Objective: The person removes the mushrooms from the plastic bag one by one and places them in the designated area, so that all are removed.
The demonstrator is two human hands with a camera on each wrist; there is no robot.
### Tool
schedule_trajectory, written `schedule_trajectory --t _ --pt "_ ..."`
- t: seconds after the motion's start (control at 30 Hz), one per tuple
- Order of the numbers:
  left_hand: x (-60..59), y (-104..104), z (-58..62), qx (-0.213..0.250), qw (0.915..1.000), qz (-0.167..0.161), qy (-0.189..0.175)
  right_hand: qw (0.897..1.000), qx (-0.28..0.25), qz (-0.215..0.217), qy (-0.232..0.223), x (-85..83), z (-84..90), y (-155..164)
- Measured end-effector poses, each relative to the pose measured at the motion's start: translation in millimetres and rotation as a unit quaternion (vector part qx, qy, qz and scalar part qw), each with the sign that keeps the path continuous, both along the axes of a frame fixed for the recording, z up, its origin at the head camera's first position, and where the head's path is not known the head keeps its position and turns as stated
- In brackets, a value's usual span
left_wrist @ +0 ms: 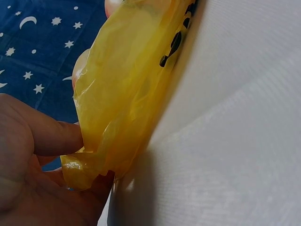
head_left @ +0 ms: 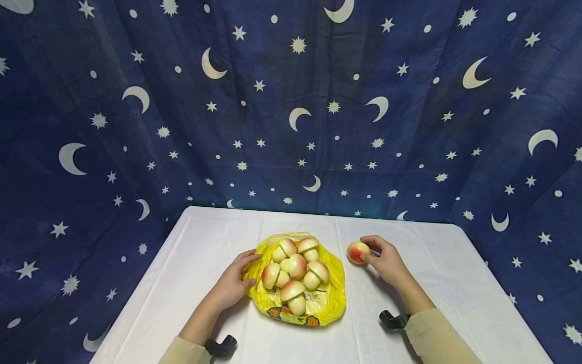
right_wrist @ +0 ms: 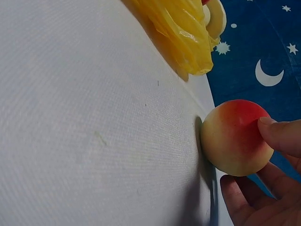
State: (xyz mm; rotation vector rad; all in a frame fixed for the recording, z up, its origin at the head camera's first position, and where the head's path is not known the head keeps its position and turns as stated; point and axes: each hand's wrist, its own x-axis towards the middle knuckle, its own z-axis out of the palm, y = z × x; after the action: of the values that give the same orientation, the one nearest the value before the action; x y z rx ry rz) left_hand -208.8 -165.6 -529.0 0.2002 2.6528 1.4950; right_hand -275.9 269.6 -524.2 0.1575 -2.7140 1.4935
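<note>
The right hand (head_left: 386, 260) gripped a peach (head_left: 357, 252) between thumb and fingers, and the peach rested on the white table (head_left: 191, 283) just to the right of the yellow bag (head_left: 334, 298). The left hand (head_left: 234, 280) pinched the left edge of that bag, the thumb pressed against the plastic. Several mushroom-shaped buns (head_left: 295, 270) lay heaped on the bag. A dark blue cloth (head_left: 136, 126) printed with moons and stars hung behind the table.
</note>
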Motion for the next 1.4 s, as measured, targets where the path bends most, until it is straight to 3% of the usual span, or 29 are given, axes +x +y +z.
schedule_trajectory --t 0.77,1.4 --pt "-1.4 1 0.8 0.005 0.9999 0.006 -0.008 1.000 -0.011 0.007 0.025 0.8 1.0 9" --pt "0.3 0 1.2 0.004 0.9999 0.009 -0.011 0.999 0.011 -0.003 0.044 9.9 16.6 15"
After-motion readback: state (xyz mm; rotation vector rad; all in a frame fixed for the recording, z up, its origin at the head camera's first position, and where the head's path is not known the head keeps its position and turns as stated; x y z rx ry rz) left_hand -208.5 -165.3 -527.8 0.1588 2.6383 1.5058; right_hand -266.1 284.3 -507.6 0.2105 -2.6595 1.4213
